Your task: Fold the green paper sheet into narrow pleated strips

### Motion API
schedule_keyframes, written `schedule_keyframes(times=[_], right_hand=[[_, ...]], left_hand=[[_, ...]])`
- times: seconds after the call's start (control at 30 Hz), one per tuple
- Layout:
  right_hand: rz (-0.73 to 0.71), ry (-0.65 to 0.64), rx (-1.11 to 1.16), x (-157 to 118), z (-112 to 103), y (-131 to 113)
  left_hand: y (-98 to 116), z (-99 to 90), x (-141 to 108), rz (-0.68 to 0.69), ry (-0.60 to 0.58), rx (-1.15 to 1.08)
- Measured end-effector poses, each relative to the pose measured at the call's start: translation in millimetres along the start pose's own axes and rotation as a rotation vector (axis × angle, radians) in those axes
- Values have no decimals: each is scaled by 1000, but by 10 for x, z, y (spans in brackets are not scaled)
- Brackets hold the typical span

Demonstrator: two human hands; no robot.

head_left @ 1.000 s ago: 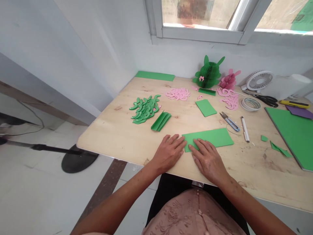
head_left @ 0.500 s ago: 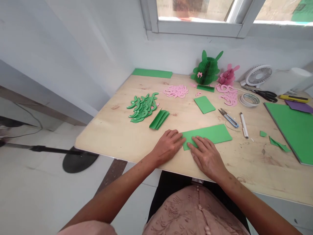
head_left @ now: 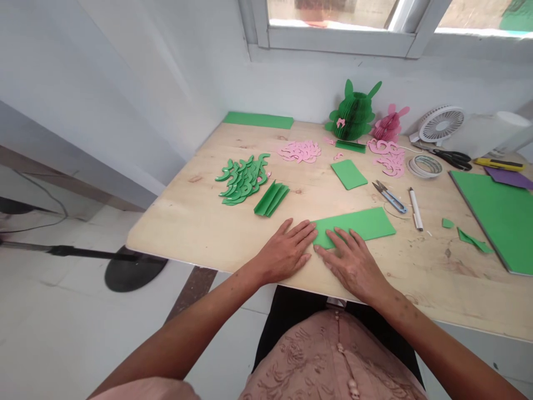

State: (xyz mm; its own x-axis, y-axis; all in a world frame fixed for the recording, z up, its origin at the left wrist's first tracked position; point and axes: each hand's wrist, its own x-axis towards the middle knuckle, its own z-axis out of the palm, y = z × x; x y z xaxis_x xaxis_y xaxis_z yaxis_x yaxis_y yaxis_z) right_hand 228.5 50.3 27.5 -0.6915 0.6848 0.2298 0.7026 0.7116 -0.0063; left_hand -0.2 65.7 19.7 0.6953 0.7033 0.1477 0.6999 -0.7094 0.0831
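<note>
Closest in on my feed, my left hand (head_left: 285,253) lies open and flat on the tabletop (head_left: 183,233), its fingertips at the left edge of a green card (head_left: 358,226). My right hand (head_left: 352,266) is open too, fingers spread and resting on the card's lower left corner. Neither hand is gripping anything. The card lies flat near the tabletop's front edge, between my hands and the items beyond.

Just past my left hand sits a pleated green paper strip (head_left: 271,199), beside a heap of curved green cutouts (head_left: 242,179). To the right of the card lie thread snips (head_left: 390,197), a white pen-like tube (head_left: 415,208), and small green scraps (head_left: 472,240) next to a large green sheet (head_left: 495,222).

Farther up are a small green rectangle (head_left: 348,174) and two piles of pink cutouts (head_left: 298,151). A roll of tape (head_left: 425,166), black-handled scissors (head_left: 452,159), a yellow utility knife (head_left: 498,163), and a purple sheet (head_left: 510,178) sit toward the right. Against the wall stand a green honeycomb paper figure (head_left: 353,114), a smaller pink one (head_left: 389,125), and a small white fan (head_left: 441,124). A green strip (head_left: 258,120) lies along the far edge, under a window (head_left: 333,28).
</note>
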Motion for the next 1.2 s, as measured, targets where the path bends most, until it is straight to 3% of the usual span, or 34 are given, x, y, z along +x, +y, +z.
schedule_keyframes(times=[0.27, 0.6, 0.97, 1.2], right_hand=[[-46, -85, -4, -21, -54, 4], [-10, -58, 45, -34, -72, -33], [25, 1, 98, -103, 0, 3], [20, -54, 57, -85, -1, -24]], left_hand=[[11, -2, -5, -14, 14, -43], [160, 117, 198, -208, 203, -139], [173, 133, 168, -203, 208, -131], [176, 108, 169, -193, 203, -124]])
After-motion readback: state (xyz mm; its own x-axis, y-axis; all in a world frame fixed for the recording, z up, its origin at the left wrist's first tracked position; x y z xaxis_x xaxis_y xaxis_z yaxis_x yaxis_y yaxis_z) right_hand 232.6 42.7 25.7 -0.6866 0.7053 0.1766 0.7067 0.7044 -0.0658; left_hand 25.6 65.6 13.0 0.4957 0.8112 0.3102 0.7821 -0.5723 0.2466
